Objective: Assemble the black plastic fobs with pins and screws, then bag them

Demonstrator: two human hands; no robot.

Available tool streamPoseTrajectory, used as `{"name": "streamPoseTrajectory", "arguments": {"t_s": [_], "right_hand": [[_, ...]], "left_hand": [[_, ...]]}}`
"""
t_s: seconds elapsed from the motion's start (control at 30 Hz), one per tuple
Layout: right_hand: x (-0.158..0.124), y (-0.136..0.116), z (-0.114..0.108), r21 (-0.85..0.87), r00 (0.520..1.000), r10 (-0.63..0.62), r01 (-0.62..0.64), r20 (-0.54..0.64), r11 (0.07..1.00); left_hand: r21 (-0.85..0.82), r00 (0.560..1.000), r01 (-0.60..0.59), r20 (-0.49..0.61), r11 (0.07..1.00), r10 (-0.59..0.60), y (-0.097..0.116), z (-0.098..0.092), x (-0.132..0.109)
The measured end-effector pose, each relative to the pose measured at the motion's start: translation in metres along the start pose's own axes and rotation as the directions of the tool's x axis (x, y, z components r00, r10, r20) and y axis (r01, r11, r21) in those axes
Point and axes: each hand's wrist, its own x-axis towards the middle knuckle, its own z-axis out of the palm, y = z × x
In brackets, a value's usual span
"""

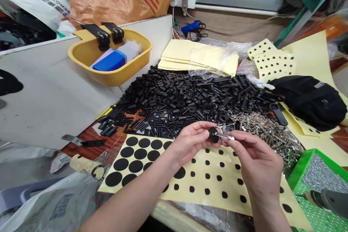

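Between thumb and fingers, my left hand (191,139) grips a round black plastic part (213,135). My right hand (257,156) pinches a flat silvery metal clip (224,136), whose left end meets the black part. Both hands are above a yellow sheet of black stickers (199,188), large round ones on the left and small ones on the right. Just beyond them spreads a heap of black plastic parts (187,90). A pile of shiny metal clips (268,132) lies beyond my right hand.
A yellow bin (108,76) hangs on the white partition (54,98) at left. At right are a green tray (299,172) of small screws, a power screwdriver (328,201) and a black cap (310,99). Yellow sheets (195,56) lie behind the heap.
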Motion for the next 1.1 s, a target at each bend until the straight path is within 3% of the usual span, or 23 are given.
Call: {"name": "streamPoseTrajectory", "arguments": {"t_s": [0.6, 0.87, 1.1], "right_hand": [[0.002, 0.006, 0.001, 0.013, 0.998, 0.01, -0.011, 0.07, 1.0], [0.002, 0.01, 0.0, -0.065, 0.98, -0.163, 0.171, 0.111, 0.983], [0.0, 0.016, -0.004, -0.179, 0.961, -0.222, 0.25, 0.165, 0.951]], "left_hand": [[0.048, 0.997, -0.024, -0.067, 0.999, 0.027, 0.004, 0.004, -0.003], [0.038, 0.996, -0.011, -0.085, 0.999, 0.015, 0.003, 0.003, -0.002], [0.04, 0.996, 0.004, -0.085, 0.999, -0.001, 0.004, 0.002, -0.001]]}}
